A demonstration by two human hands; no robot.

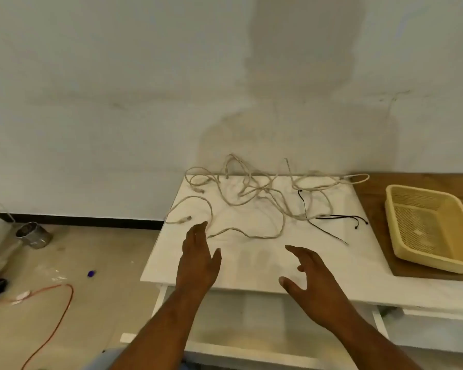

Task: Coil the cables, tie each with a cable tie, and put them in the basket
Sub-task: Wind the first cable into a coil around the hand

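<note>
Pale cables (262, 237) lie tangled and uncoiled; left hand (198, 260) and right hand (313, 273) grips wide, empty.

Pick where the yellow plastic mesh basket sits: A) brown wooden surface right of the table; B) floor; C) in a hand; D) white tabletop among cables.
A: the yellow plastic mesh basket rests on the brown wooden surface, right of the white table.

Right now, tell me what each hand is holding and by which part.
Nothing is held. The left hand and the right hand are both open over the table; the left fingertips lie close to a beige cable without gripping it.
</note>
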